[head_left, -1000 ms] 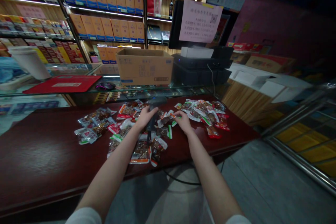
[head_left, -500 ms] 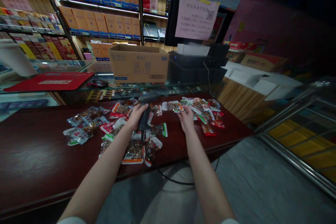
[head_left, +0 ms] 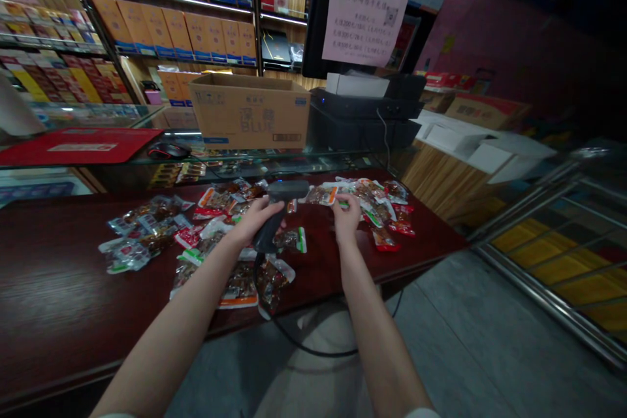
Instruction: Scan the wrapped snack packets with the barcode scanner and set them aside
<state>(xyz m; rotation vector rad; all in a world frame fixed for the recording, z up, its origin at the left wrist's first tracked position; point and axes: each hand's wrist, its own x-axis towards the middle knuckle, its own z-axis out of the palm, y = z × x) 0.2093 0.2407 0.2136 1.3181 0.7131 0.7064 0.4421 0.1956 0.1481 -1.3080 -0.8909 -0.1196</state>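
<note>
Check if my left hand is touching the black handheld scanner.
Touching. The head view shows the left hand wrapped around the handle of the black handheld scanner, with no gap between them.

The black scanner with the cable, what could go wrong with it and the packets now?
The cable of the black scanner crosses packets near the front edge of the table, so a tug by the left grip might drag one off. The right grip seems to pinch one packet only by its orange end, so it could slip. That packet is close to the right pile, so it might get mixed in.
</note>
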